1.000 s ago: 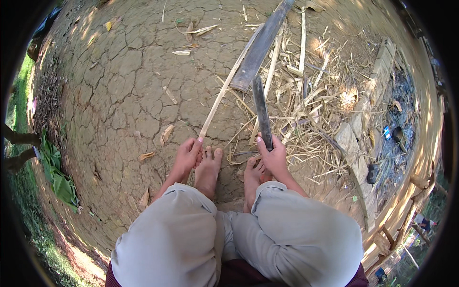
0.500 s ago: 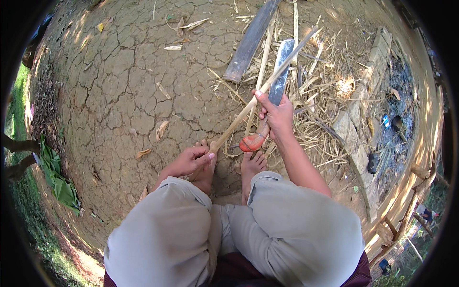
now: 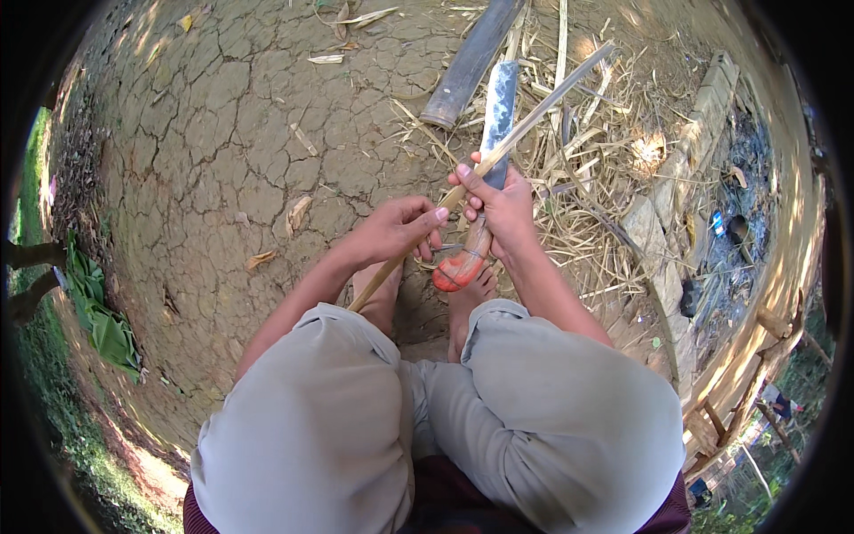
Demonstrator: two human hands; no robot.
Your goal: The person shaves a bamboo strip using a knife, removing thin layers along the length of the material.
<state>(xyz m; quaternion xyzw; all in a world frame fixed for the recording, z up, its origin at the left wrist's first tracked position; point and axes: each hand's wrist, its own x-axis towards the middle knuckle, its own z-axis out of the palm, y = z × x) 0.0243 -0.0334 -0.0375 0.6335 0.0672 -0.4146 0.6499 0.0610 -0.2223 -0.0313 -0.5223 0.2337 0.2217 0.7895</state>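
Cracked earth (image 3: 222, 160) lies strewn with shavings (image 3: 583, 222) toward the right. The right hand (image 3: 507, 212) clasps the knife (image 3: 500, 107) and the strip (image 3: 544, 108) slanting across it; the left hand (image 3: 390, 231) pinches the strip lower down.

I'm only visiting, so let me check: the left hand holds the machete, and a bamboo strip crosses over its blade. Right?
Not quite: in the head view, the right hand holds the machete. The bamboo strip does cross over its blade.
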